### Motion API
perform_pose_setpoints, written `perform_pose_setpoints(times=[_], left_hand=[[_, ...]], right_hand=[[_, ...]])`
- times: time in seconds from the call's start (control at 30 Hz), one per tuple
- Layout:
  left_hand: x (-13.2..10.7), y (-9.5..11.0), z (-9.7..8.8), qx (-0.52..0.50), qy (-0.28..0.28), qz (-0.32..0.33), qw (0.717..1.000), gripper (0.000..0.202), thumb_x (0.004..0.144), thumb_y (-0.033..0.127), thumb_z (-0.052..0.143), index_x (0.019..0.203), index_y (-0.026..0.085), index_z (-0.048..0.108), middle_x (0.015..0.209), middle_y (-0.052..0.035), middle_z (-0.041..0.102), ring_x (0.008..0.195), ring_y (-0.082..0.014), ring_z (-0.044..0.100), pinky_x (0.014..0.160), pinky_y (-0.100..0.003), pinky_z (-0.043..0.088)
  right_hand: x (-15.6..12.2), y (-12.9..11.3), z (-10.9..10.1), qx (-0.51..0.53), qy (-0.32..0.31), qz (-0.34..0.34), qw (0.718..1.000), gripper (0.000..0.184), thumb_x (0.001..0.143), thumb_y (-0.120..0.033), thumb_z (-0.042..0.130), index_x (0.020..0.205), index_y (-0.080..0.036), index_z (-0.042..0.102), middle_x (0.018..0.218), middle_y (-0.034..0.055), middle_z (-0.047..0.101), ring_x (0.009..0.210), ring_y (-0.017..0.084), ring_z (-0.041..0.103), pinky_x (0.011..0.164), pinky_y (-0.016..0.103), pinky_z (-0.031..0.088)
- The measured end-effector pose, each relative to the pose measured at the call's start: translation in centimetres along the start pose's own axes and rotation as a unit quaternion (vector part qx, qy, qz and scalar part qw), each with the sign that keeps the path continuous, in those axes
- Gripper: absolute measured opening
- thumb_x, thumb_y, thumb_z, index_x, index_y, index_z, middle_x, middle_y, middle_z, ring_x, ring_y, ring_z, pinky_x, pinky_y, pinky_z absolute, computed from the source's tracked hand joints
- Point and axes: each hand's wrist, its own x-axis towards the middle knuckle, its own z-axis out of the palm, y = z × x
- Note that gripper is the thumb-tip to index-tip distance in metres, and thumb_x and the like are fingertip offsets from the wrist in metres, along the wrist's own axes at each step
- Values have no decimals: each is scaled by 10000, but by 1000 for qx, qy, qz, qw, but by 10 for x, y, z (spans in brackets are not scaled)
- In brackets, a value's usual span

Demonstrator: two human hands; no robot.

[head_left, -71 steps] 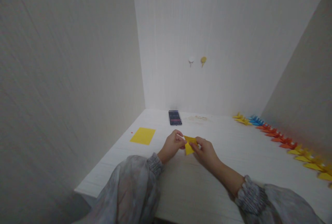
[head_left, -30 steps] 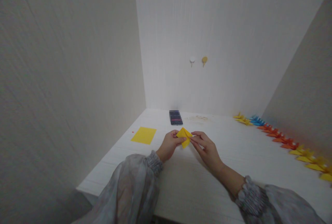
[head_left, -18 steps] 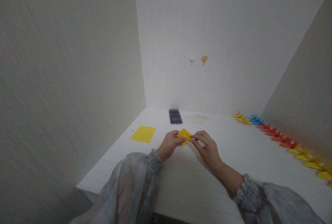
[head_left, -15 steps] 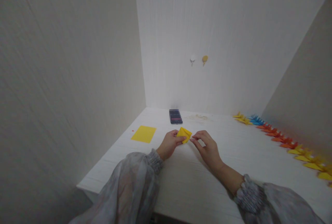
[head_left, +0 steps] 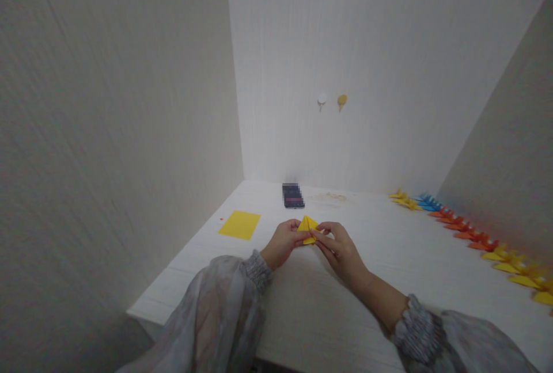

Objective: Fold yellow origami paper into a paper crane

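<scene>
Pinching: left hand (head_left: pixel 281 244) has thumb and fingers clamped on the left part of a folded yellow paper (head_left: pixel 307 224), thumb lying across its front.
Right hand (head_left: pixel 343 249): thumb and fingertips closed on the paper's right edge, one digit reaching over the front.
Folded paper's place: between both hands, over the middle of the white table (head_left: pixel 324 315), peak pointing up; I cannot tell whether it touches the tabletop.
Yellow sheet (head_left: pixel 239 225): flat on the table, left of the hands, with a small red speck (head_left: pixel 222 219) just beside its far left corner.
Phone (head_left: pixel 293 196): lying beyond the hands near the back wall (head_left: pixel 280 73), its screen blurred out.
Paper birds (head_left: pixel 469 232): lined up along the right side, yellow, blue, red, then yellow again.
Hooks: one white (head_left: pixel 322 98), one gold (head_left: pixel 342 99), side by side on the back wall.
Sleeves (head_left: pixel 220 298): grey and sheer, gathered at the cuffs.
</scene>
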Motion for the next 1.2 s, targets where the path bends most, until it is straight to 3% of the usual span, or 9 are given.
perform_pose_setpoints(times=[0.23,0.43,0.73,1.2], left_hand=[[-3,5,3,-3,-6,-12,1000,343,506,140,726,752,104,489,779,-49,626,716,-135,598,759,-295,441],[-2,5,1,-8,-25,-15,1000,329,530,132,712,770,111,488,797,-50,625,731,-136,595,779,-298,418],[0,-1,-2,-12,-55,-12,998,301,559,114,683,791,112,491,780,-37,616,687,-115,584,728,-269,414],[-1,2,-4,-13,-53,-17,998,318,528,35,640,801,109,495,782,-41,615,679,-117,587,703,-264,433]], right_hand=[[-2,6,0,-25,29,-47,998,302,791,-146,473,1078,-235,507,847,66,555,747,157,490,637,321,439],[0,0,-2,2,56,-7,998,108,769,-171,524,875,-181,542,720,43,576,683,154,511,624,310,444],[-1,8,0,-36,26,-106,993,282,766,-103,511,1024,-217,534,853,61,573,752,144,483,654,309,414],[0,13,-3,-89,-31,-144,985,231,796,-94,422,948,-182,572,866,79,535,764,154,468,658,309,398]])
